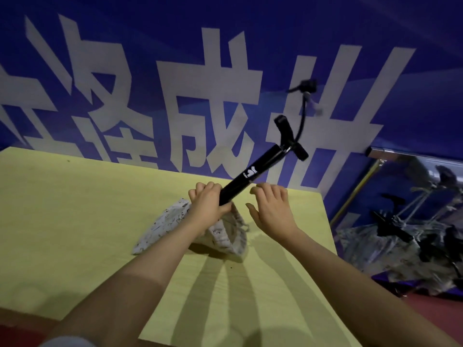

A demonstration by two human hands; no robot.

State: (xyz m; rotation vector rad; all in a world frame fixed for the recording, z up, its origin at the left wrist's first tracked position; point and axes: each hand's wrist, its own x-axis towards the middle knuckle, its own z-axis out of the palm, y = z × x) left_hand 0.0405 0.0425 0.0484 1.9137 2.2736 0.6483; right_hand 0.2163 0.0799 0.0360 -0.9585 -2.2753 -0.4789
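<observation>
A black hand pump [253, 171] with a T-handle and a thin curved hose slants up to the right above the yellow table [75, 221]. My left hand [206, 205] grips the pump's lower barrel. The barrel's lower end goes behind this hand, toward the mouth of a white patterned drawstring bag [165, 222] that lies on the table. My right hand [271, 209] hovers just right of the barrel, fingers spread and loosely bent, holding nothing.
A blue banner [225, 71] with large white characters hangs right behind the table. Right of the table, several black pumps and plastic wrapping [400, 234] lie on the floor under a metal rail [375, 152]. The table's right edge is near my right forearm.
</observation>
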